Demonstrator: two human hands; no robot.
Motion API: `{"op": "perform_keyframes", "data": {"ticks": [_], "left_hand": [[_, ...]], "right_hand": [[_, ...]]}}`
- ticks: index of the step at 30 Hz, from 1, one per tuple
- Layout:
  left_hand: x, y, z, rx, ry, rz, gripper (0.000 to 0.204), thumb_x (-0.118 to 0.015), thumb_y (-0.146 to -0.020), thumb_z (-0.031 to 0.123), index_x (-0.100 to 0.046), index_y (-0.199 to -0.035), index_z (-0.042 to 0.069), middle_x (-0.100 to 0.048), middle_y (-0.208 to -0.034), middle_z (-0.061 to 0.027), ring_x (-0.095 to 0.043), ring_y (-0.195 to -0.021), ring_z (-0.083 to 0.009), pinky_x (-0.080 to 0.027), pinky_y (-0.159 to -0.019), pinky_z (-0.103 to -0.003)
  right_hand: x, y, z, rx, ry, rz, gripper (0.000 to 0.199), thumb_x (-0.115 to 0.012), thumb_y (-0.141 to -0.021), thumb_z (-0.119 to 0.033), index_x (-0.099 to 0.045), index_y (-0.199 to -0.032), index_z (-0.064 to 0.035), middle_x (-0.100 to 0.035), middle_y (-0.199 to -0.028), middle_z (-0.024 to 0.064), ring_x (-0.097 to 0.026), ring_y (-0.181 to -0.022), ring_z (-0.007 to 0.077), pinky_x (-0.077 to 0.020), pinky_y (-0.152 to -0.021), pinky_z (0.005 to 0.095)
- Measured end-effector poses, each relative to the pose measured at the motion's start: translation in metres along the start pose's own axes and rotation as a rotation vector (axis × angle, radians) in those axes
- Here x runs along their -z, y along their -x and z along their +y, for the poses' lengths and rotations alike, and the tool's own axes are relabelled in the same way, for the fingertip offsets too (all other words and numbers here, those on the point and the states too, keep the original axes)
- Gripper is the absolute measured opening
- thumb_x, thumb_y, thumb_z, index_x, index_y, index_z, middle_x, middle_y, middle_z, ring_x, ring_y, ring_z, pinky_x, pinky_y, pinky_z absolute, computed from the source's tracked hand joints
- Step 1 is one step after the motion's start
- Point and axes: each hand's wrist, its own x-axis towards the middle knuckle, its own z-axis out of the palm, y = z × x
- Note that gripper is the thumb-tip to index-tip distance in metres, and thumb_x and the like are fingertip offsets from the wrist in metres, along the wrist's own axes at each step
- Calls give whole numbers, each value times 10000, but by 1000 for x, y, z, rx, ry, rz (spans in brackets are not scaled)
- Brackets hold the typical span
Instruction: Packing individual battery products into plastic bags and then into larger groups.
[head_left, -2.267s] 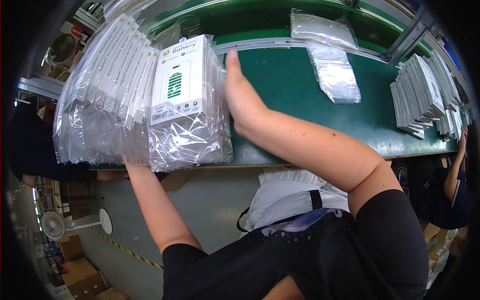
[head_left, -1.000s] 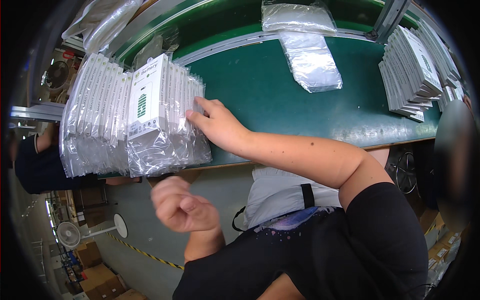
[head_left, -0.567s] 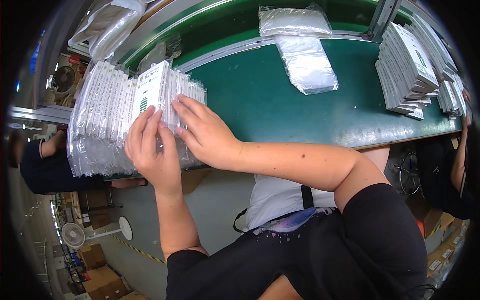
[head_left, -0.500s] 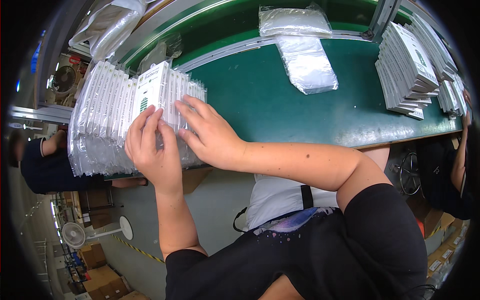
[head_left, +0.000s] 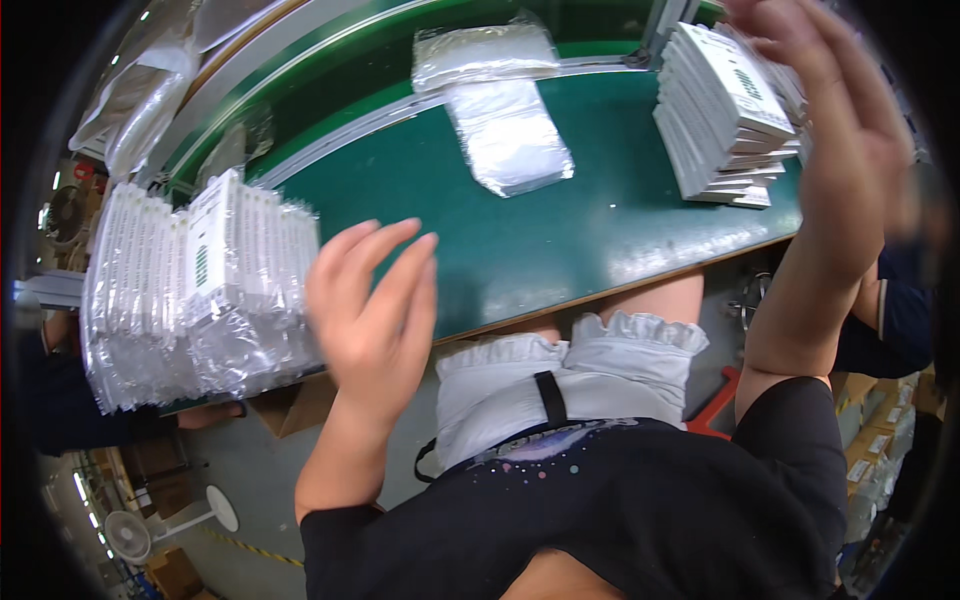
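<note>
My left hand hovers over the near edge of the green table, fingers apart and holding nothing. Just left of it stands a row of thin white battery boxes in clear plastic bags. One bagged box sticks up above the others. At the upper right my right hand is raised beside a stack of unbagged white boxes, covering part of the boxes behind. Its fingers look stretched out, though blurred, and nothing shows in them.
Flat clear plastic bags lie at the back middle of the green table, below a thicker bag pack against the rear ledge. Co-workers sit at both sides. A white fan and cartons stand on the floor at lower left.
Both hands have left the bagged box row. My right hand has swung far right to the unbagged stack; my left has moved off to the right. The view has shifted rightward.
</note>
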Motion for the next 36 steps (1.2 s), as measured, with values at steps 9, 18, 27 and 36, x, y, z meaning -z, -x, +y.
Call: {"op": "perform_keyframes", "data": {"ticks": [9,18,27,36], "left_hand": [[-125,-26,-38,-162,-15,-204,203,-642,-737,25,-683,-923,93,-614,-994,-33,-561,-952,-239,-411,-837,-372],[-124,-37,-31,51,275,-348,167,-638,-753,-7,-663,-914,30,-553,-844,-94,-579,-778,-254,-483,-689,-336],[-113,-36,-27,138,297,-307,75,-617,-816,70,-653,-855,18,-589,-842,-105,-593,-749,-272,-479,-664,-339],[-114,-25,-16,451,591,-292,119,-684,-755,39,-694,-874,28,-569,-802,-48,-556,-724,-118,-438,-631,-227]], "right_hand": [[-14,-33,107,-279,955,-669,611,-612,-831,-454,-563,-1180,45,-593,-1080,188,-588,-990,297,-450,-851,352],[-2,-12,95,-289,647,-462,601,-720,-704,-345,-565,-1214,-68,-576,-1014,201,-603,-918,277,-475,-787,347],[-32,55,57,-926,-1037,-348,420,-503,-927,-377,-500,-1138,-14,-605,-847,111,-514,-601,82,-405,-415,192],[-86,141,74,-1281,-1434,-664,669,-600,-825,-22,-232,-1367,114,-578,-1133,238,-653,-942,213,-552,-780,283]]}}
